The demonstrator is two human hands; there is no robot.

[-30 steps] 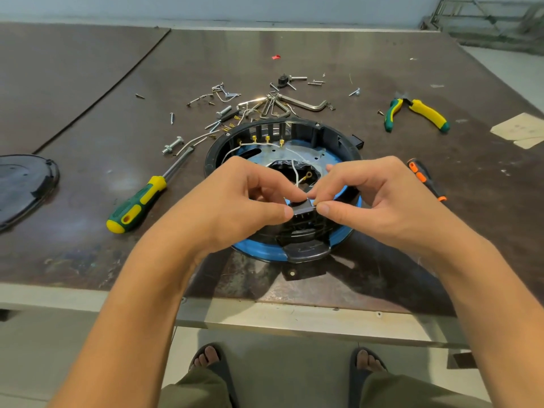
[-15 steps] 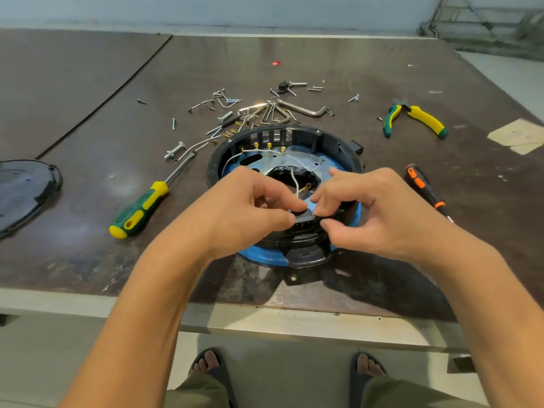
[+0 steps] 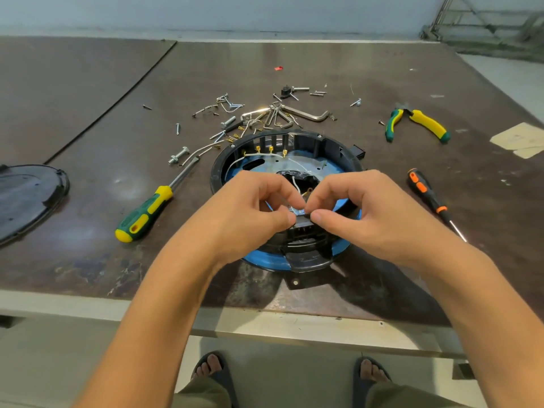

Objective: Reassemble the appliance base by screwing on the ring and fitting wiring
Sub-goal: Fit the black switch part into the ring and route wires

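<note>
The round black appliance base [image 3: 329, 142] with a blue ring [image 3: 265, 262] lies open on the table's near middle. White wires [image 3: 266, 155] with brass terminals run across its inside. A small black part [image 3: 301, 221] sits at the base's near wall, and both hands pinch it. My left hand [image 3: 250, 210] holds its left end between thumb and curled fingers. My right hand [image 3: 362, 207] pinches its right end the same way. A thin white wire [image 3: 295, 187] rises between the two hands. The fingers hide most of the part.
A green-yellow screwdriver [image 3: 147, 213] lies left of the base, an orange-black screwdriver [image 3: 428, 198] right of it. Pliers [image 3: 418, 123] rest at the far right. Loose screws, bolts and hex keys [image 3: 294, 114] are scattered behind the base. A black cover [image 3: 26, 198] sits at the left edge.
Both hands have lowered the small black part from above the base down to its near wall. Their pinch on it has stayed.
</note>
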